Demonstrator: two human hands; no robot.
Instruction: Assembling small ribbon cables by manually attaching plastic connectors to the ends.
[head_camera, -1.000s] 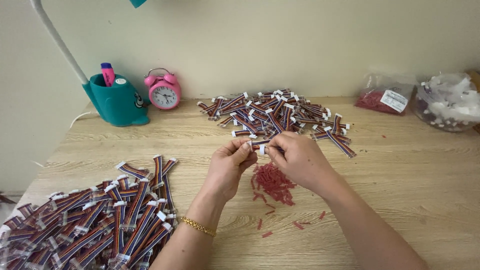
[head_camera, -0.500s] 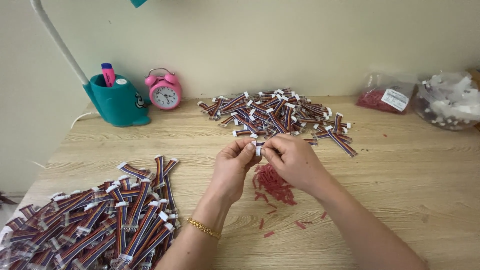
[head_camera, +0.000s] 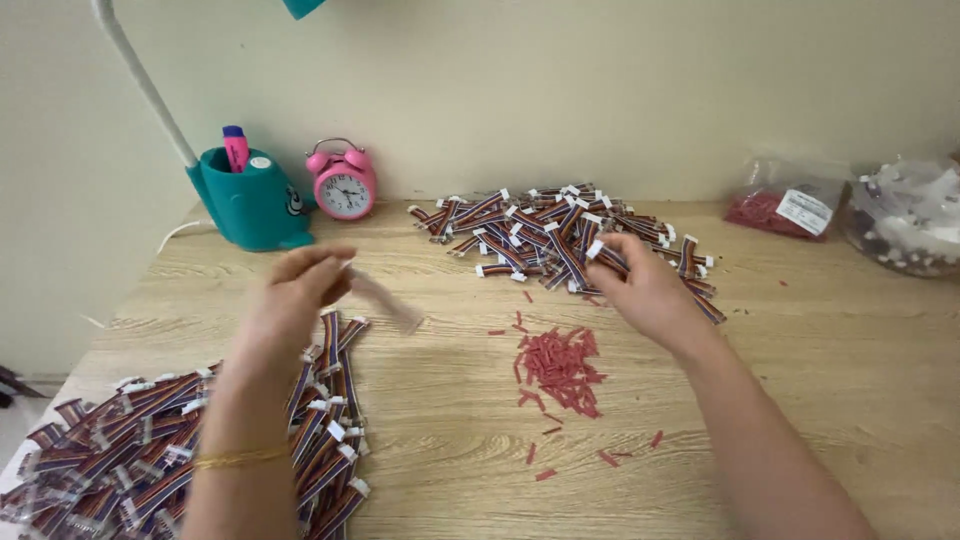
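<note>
Left hand is pinching a blurred cable piece above the near cable pile; right hand, fingers loosely curled, is touching the far cable pile; red bits are lying between.

A single head-worn camera looks down and forward, close over the wooden table, facing the wall.

To your far right of the pink alarm clock, a clear bag of red pieces bears a white rectangular label.

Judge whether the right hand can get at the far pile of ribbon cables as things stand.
Probably yes: the right hand already touches the near edge of the far pile of ribbon cables, with nothing between them.
</note>
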